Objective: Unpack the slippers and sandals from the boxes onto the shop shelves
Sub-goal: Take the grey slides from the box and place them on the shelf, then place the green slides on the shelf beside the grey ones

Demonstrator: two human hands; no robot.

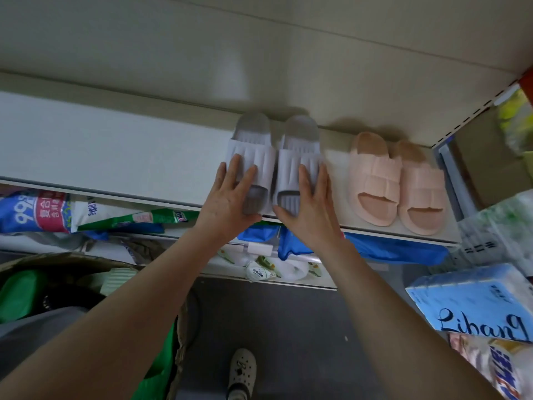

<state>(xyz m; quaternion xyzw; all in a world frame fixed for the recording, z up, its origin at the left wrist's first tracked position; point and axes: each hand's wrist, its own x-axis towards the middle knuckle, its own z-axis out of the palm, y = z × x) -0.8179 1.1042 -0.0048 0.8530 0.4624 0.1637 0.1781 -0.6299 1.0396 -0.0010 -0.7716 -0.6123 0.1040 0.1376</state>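
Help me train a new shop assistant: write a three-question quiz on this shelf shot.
1. True or false: the pink slippers stand to the right of the grey slippers on the shelf.
2. The left hand rests on: A a grey slipper; B a pink slipper; C nothing.
3. How many slippers stand on this shelf in all?
Key: 1 true; 2 A; 3 four.

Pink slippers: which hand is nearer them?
Right. The right hand lies on the right grey slipper, next to the pink slippers; the left hand lies on the left grey slipper, farther off.
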